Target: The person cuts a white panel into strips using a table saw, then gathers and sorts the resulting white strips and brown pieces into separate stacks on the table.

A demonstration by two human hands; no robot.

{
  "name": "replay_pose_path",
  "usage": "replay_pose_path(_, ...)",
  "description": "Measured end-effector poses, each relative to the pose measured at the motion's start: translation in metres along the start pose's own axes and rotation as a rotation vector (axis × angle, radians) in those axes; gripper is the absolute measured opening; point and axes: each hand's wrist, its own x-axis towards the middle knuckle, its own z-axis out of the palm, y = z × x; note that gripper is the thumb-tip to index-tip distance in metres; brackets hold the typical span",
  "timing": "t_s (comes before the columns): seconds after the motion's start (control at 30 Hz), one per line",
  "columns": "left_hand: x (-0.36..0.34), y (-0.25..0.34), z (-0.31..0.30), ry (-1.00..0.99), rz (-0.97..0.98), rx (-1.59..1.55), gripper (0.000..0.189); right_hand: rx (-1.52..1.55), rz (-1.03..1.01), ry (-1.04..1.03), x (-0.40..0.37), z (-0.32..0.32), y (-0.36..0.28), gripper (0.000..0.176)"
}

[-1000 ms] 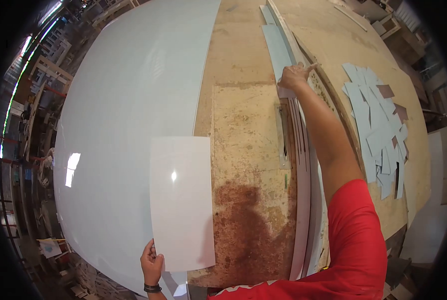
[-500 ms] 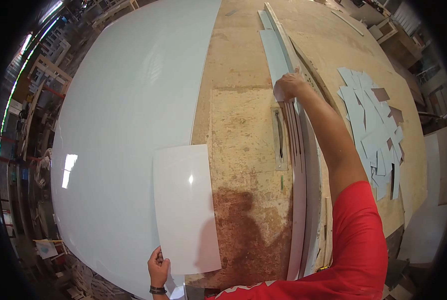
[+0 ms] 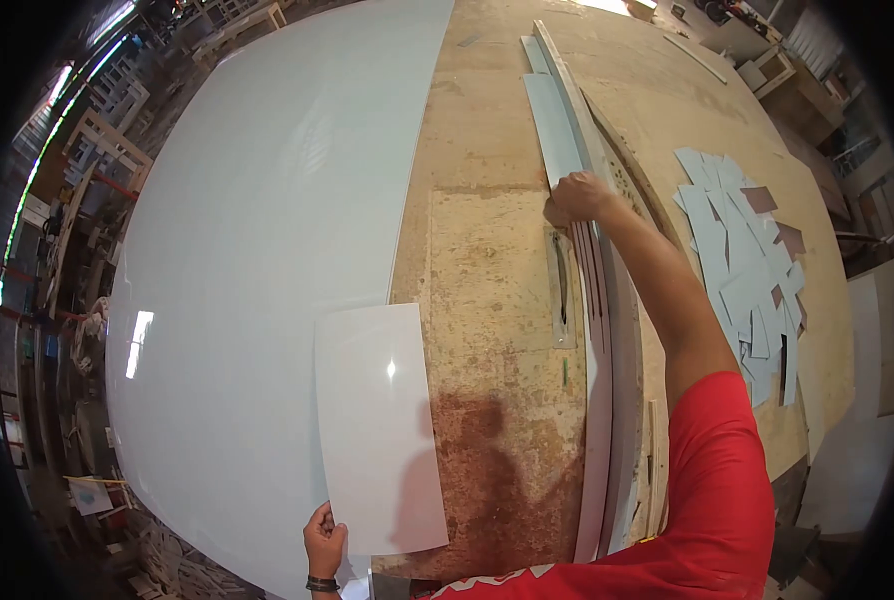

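Observation:
A glossy white rectangular sheet (image 3: pixel 377 400) lies partly over a very large pale sheet and partly over bare wood. Its lower left edge is pinched by my left hand (image 3: pixel 324 540), fingers curled and thumb at the margin. Farther off, my right hand (image 3: pixel 579 197) is closed like a fist at the near end of a pale blue strip (image 3: pixel 555 125). What its fingers grip is hidden beneath the hand. Narrow strips with dark edges (image 3: pixel 595 290) run from under that hand toward me, alongside a long straight rail (image 3: pixel 622 400).
The large pale sheet (image 3: pixel 237 250) covers the left of the wooden table (image 3: pixel 487 240). A slotted metal plate (image 3: pixel 562 290) lies left of the strips. Pale offcuts with a few brown ones (image 3: pixel 737 260) are heaped at the right. Furniture frames and scrap surround the table.
The view has shifted slightly, so most things appear a little lower. My right hand has moved slightly toward me along the strips. My left hand stays at the white sheet's edge.

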Motion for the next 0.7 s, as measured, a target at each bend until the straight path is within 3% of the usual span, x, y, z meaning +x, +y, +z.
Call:
replay_pose_path(0.03,-0.001,-0.001,-0.004,-0.011,-0.045,0.011,0.051,-0.003,0.007,-0.004,-0.006,-0.004,-0.001,0.033)
replay_pose_path(0.1,-0.003,0.000,-0.003,-0.057,-0.089,0.022,0.053,0.161,0.316,0.321,-0.029,-0.017,0.003,0.028)
replay_pose_path(0.13,-0.003,0.004,0.001,-0.059,-0.053,-0.070,0.055,0.148,0.345,0.306,-0.045,-0.028,0.011,0.028)
replay_pose_path(0.2,-0.003,0.013,0.006,-0.109,-0.016,-0.159,0.057,0.474,0.713,0.698,-0.080,-0.050,0.037,0.029)
replay_pose_path(0.23,-0.004,0.018,0.008,-0.140,-0.048,-0.228,0.059,0.451,0.742,0.698,-0.101,-0.048,0.058,0.029)
replay_pose_path(0.3,-0.006,0.023,0.010,-0.185,-0.068,-0.297,0.062,0.512,0.916,1.081,-0.158,-0.044,0.099,0.030)
replay_pose_path(0.33,-0.010,0.022,0.010,-0.187,-0.071,-0.369,0.062,0.464,1.024,1.030,-0.194,-0.049,0.114,0.030)
replay_pose_path(0.5,-0.029,0.024,0.010,-0.251,-0.052,-0.509,0.062,0.308,1.076,1.187,-0.375,-0.061,0.118,0.030)
replay_pose_path(0.57,-0.034,0.021,0.014,-0.302,-0.009,-0.569,0.062,0.011,0.779,1.025,-0.432,-0.058,0.097,0.035)
replay_pose_path(0.6,-0.036,0.019,0.018,-0.314,-0.007,-0.564,0.062,0.005,0.792,1.024,-0.449,-0.058,0.077,0.035)
replay_pose_path(0.67,-0.044,0.013,0.025,-0.356,0.005,-0.632,0.062,-0.297,0.717,0.943,-0.468,-0.054,0.022,0.038)
replay_pose_path(0.7,-0.047,0.009,0.029,-0.383,0.022,-0.639,0.062,-0.073,0.710,0.937,-0.478,-0.036,-0.005,0.036)
